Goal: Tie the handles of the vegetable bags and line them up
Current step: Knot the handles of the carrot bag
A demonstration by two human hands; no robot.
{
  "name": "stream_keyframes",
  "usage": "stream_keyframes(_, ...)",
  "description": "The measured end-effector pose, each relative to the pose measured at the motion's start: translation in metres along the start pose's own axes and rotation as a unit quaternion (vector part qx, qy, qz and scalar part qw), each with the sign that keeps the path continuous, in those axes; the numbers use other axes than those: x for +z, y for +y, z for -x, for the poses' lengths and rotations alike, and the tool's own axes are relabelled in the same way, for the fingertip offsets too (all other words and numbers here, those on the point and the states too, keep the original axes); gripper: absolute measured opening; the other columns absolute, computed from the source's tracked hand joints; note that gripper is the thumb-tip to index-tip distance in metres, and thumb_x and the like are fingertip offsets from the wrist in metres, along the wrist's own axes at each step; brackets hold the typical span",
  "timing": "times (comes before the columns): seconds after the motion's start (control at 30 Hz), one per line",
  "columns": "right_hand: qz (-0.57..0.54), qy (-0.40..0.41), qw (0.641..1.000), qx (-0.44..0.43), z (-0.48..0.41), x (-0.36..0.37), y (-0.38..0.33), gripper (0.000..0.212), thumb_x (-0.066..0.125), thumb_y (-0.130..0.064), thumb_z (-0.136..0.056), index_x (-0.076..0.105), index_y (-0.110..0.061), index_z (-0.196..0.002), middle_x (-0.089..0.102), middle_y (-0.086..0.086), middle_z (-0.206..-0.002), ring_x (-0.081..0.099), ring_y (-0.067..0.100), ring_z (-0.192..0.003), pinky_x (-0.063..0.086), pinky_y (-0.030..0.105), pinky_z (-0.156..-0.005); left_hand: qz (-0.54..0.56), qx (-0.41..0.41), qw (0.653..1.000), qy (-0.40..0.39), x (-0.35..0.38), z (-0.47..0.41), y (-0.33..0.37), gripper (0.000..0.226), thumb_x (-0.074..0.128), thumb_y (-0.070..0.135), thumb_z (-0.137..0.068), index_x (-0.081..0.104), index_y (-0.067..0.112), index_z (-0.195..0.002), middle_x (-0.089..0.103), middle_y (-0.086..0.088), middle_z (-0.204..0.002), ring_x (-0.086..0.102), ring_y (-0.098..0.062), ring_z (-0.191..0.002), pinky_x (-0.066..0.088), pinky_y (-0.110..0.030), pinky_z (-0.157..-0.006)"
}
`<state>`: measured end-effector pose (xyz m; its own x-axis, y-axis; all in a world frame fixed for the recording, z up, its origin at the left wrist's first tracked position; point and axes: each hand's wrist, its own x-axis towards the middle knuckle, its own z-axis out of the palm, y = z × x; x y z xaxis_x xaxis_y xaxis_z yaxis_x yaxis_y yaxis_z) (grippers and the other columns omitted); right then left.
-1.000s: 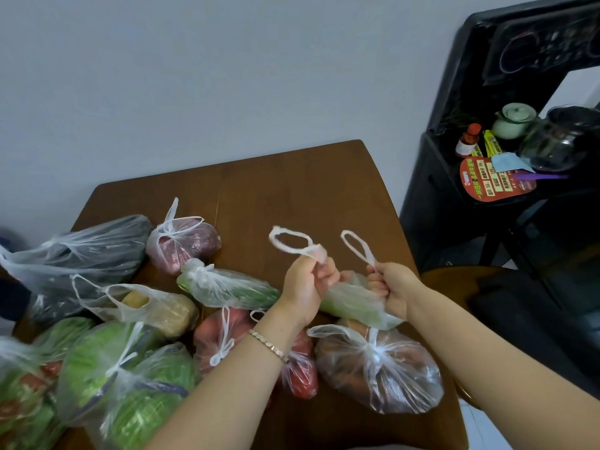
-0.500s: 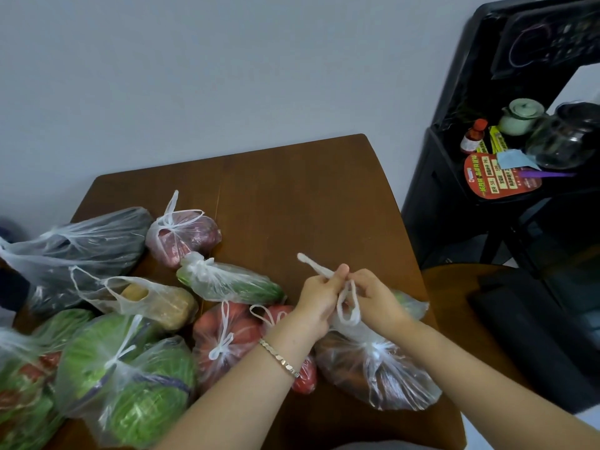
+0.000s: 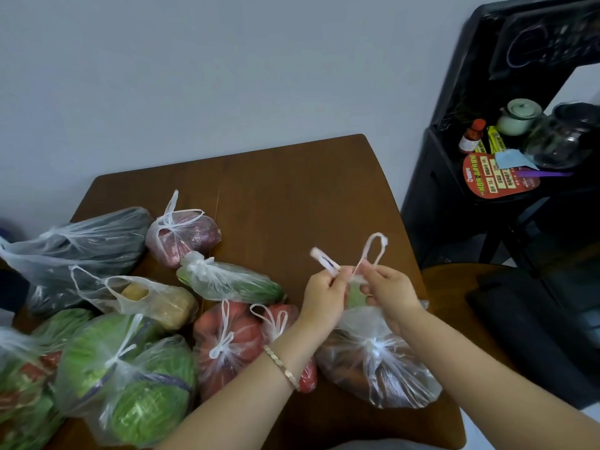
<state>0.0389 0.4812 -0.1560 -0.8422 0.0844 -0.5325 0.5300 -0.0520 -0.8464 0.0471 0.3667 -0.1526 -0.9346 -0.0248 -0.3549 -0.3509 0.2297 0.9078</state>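
A small clear bag of green vegetable (image 3: 355, 295) sits between my hands at the table's right side, mostly hidden by them. My left hand (image 3: 323, 292) pinches one white handle (image 3: 324, 262), which sticks up to the left. My right hand (image 3: 388, 287) pinches the other handle loop (image 3: 373, 251), which stands up above it. The two handles cross between my fingers. Just below lies a tied bag of brown vegetables (image 3: 380, 362). Tied bags of tomatoes (image 3: 227, 342), cucumber (image 3: 227, 280) and purple onions (image 3: 181, 235) lie to the left.
On the wooden table (image 3: 292, 196), further left, lie a potato bag with loose handles (image 3: 146, 297), a dark bag (image 3: 81, 245) and cabbage bags (image 3: 123, 378). A black shelf (image 3: 438, 177) with a teapot, bottle and glass pot stands right. A brown stool (image 3: 454, 280) is near the table's right edge.
My hands crossed the two handles low over the bag, then lifted and pulled apart a little; the handle ends now stick up again above my fingers.
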Motion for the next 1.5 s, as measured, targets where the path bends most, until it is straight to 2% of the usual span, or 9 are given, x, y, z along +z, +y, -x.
stream_keyframes(0.13,-0.058,0.028,0.99,0.125,-0.003,0.011,-0.003,0.018,0.048,-0.001,-0.088,0.063,0.003,-0.098,0.048,0.005,-0.06,0.04,0.013,-0.053,0.035,0.02,-0.044,-0.172,0.271,0.947,0.013,0.001,0.003,-0.012,0.028,0.05,0.017,-0.089,0.071,-0.001,-0.089,0.07,-0.01,-0.092,0.061,-0.003,-0.083,0.044,-0.004,-0.078)
stream_keyframes(0.33,0.153,0.006,0.987,-0.045,0.002,0.002,-0.011,0.024,0.052,0.003,-0.083,0.054,-0.01,-0.102,0.056,0.002,-0.076,0.052,0.012,-0.065,0.043,0.02,-0.059,-0.228,0.333,0.915,0.006,-0.004,-0.002,-0.01,0.028,0.05,0.02,-0.087,0.072,0.003,-0.09,0.071,-0.012,-0.093,0.06,-0.01,-0.089,0.041,-0.01,-0.081)
stream_keyframes(0.57,0.178,-0.17,0.966,-0.084,0.014,-0.014,-0.016,0.027,0.05,0.0,-0.085,0.071,-0.012,-0.071,0.057,-0.003,-0.059,0.046,0.002,-0.051,0.039,0.018,-0.054,-0.141,0.205,0.968,0.039,-0.011,-0.006,-0.001,0.021,0.051,0.017,-0.093,0.07,0.007,-0.096,0.062,0.002,-0.084,0.058,-0.008,-0.082,0.041,-0.006,-0.071)
stream_keyframes(0.73,0.015,-0.283,0.959,0.024,0.011,-0.026,-0.017,0.027,0.049,0.016,-0.077,0.064,0.01,-0.098,0.062,0.014,-0.089,0.057,0.018,-0.081,0.049,0.029,-0.078,-0.053,0.099,0.994,0.007,-0.007,-0.005,0.001,0.022,0.049,0.022,-0.094,0.067,0.012,-0.088,0.062,0.008,-0.074,0.06,-0.006,-0.075,0.047,-0.022,-0.076)
stream_keyframes(0.87,-0.062,-0.195,0.978,0.037,0.01,-0.018,-0.004,0.014,0.062,0.008,-0.076,0.069,0.0,-0.085,0.068,0.013,-0.081,0.064,0.02,-0.077,0.055,0.026,-0.071,-0.043,-0.015,0.999,-0.017,0.001,-0.01,0.002,0.027,0.048,0.029,-0.094,0.066,0.009,-0.094,0.062,0.0,-0.078,0.058,-0.013,-0.077,0.043,-0.019,-0.066)
stream_keyframes(1.03,0.072,0.012,0.992,-0.102,0.007,-0.01,0.005,0.007,0.07,-0.019,-0.078,0.066,-0.014,-0.081,0.069,0.001,-0.065,0.064,0.006,-0.054,0.051,0.016,-0.054,-0.049,-0.07,0.996,0.023,0.007,-0.011,-0.006,0.031,0.051,0.034,-0.091,0.06,0.018,-0.065,0.058,-0.001,-0.063,0.058,-0.02,-0.072,0.043,-0.027,-0.069)
stream_keyframes(1.17,0.133,-0.021,0.959,-0.249,0.011,-0.008,0.001,0.019,0.054,-0.01,-0.089,0.065,-0.024,-0.082,0.065,-0.003,-0.081,0.061,-0.003,-0.068,0.048,0.009,-0.06,-0.012,-0.089,0.996,0.023,0.009,-0.011,-0.001,0.035,0.05,0.034,-0.092,0.057,0.02,-0.06,0.059,0.002,-0.058,0.058,-0.012,-0.059,0.044,-0.022,-0.056)
stream_keyframes(1.33,-0.126,-0.027,0.981,-0.143,0.01,-0.01,-0.02,0.046,0.036,-0.024,-0.098,0.055,-0.015,-0.058,0.057,0.003,-0.064,0.059,0.014,-0.068,0.05,0.033,-0.076,0.105,-0.132,0.98,0.107,-0.002,-0.023,0.005,0.037,0.046,0.031,-0.095,0.056,0.019,-0.062,0.058,0.002,-0.053,0.056,-0.013,-0.055,0.048,-0.023,-0.063)
stream_keyframes(1.5,-0.409,-0.028,0.912,0.03,-0.01,-0.038,-0.011,0.056,0.025,-0.033,-0.1,0.035,-0.019,-0.046,0.026,-0.006,-0.037,0.029,0.011,-0.035,0.041,0.029,-0.066,0.171,-0.167,0.951,0.197,-0.018,-0.044,-0.014,0.036,0.048,0.029,-0.095,0.056,0.013,-0.064,0.061,-0.001,-0.054,0.061,-0.027,-0.072,0.053,-0.047,-0.088)
